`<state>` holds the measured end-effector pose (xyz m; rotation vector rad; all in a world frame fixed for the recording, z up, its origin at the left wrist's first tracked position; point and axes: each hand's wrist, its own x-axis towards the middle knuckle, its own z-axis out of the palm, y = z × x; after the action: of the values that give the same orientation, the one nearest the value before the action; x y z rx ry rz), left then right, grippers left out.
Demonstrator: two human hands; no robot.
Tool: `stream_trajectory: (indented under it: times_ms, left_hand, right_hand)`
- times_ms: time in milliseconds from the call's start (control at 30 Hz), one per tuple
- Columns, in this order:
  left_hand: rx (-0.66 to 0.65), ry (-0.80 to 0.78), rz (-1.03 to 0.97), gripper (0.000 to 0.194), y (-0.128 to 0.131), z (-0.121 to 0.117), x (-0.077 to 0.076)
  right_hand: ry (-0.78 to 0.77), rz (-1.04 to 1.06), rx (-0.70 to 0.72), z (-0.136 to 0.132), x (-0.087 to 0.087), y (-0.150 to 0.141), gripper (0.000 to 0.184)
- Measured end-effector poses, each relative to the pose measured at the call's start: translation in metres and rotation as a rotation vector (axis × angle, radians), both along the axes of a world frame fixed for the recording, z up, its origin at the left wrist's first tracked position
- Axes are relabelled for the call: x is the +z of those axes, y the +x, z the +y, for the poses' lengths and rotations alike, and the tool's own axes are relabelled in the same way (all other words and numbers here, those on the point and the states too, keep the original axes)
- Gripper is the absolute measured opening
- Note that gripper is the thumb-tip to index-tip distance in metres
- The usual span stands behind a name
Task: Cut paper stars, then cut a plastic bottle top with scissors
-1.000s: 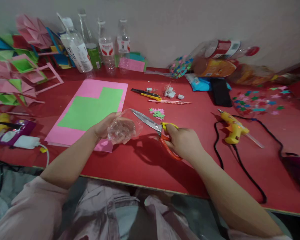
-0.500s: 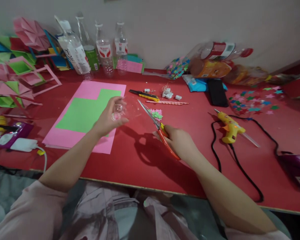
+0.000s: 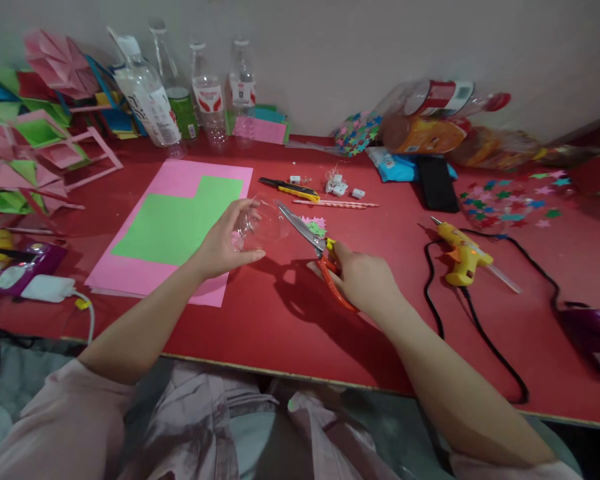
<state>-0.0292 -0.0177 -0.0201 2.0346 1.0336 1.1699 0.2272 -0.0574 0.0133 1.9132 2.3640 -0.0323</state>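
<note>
My left hand [image 3: 220, 243] is curled around a clear plastic piece [image 3: 266, 227] that looks like a cut section of a bottle, above the table by the papers. Its see-through edge is hard to make out. The scissors [image 3: 304, 232], with orange-red handles, are in my right hand [image 3: 367, 277], fingers in the loops. Their blades point up and left, with the tips at the plastic piece's right side; whether they touch it I cannot tell. Beneath the blades lies a small heap of pink and green paper stars [image 3: 316, 227].
Green paper [image 3: 160, 227] lies on pink sheets [image 3: 153, 283] at left. A utility knife [image 3: 290, 189] and small white lights [image 3: 336, 187] lie beyond my hands. To the right are a yellow glue gun [image 3: 461, 250] with a looping cord and a phone [image 3: 437, 183]. Plastic bottles [image 3: 210, 110] stand behind.
My left hand has shifted slightly right and turned, bringing more of the clear plastic piece into view. The scissors have rotated a little, so their blades look broader and closer together.
</note>
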Motion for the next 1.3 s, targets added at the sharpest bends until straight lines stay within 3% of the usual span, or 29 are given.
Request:
stream_trajectory:
  times_ms: [200, 467, 667, 1300]
  left_hand:
    - [-0.043, -0.049, -0.057, 0.07, -0.003, 0.001, 0.0]
    - [-0.111, -0.159, -0.144, 0.068, -0.009, 0.002, 0.01]
    - [-0.214, -0.244, -0.139, 0.066, -0.013, 0.003, 0.017]
    - [-0.317, -0.422, -0.206, 0.068, -0.02, 0.008, 0.012]
  right_hand:
    - [0.04, -0.024, 0.031, 0.004, -0.005, 0.006, 0.066]
    - [0.114, -0.08, 0.068, 0.009, -0.006, 0.013, 0.054]
    - [0.115, -0.043, 0.102, 0.006, 0.001, 0.009, 0.062]
    - [0.09, 0.001, 0.117, 0.003, -0.002, 0.008, 0.06]
